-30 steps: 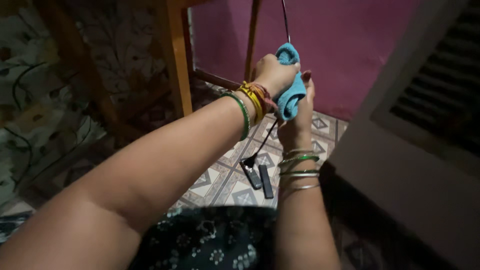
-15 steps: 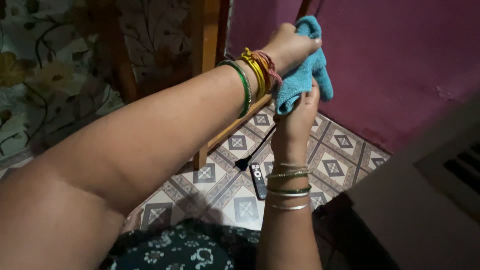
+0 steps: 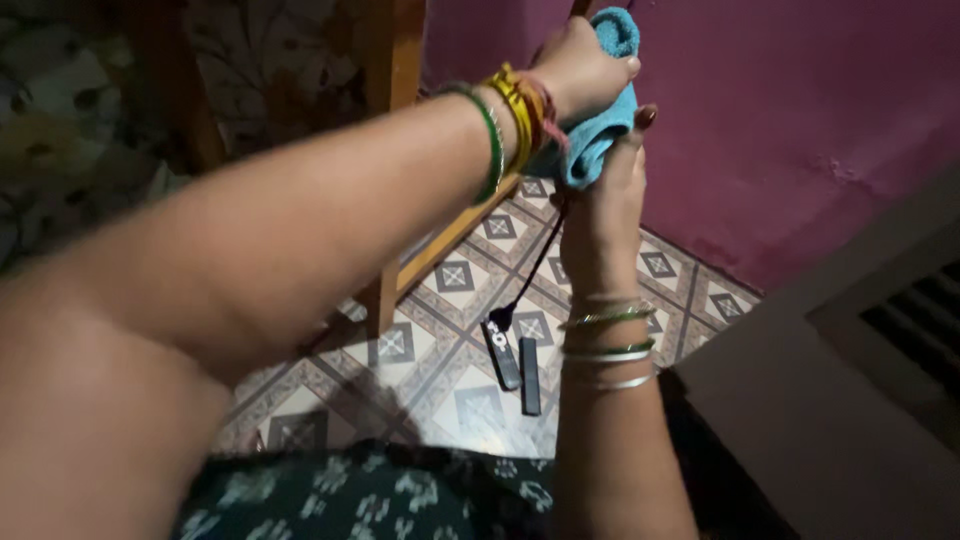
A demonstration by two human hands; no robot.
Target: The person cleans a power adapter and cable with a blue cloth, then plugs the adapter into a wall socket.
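One soft blue cloth [image 3: 600, 110] is clamped in the raised left hand [image 3: 580, 70]'s grip; the right hand [image 3: 605, 205] is pressed beneath it; two black remotes [image 3: 513, 360] lie on the patterned tile floor [image 3: 440, 370].

We see a dim, warm-lit scene; the near left forearm [image 3: 250, 250] is soft with blur, deep shadow fills the corners, and the tiled floor [image 3: 450, 370] catches most light.
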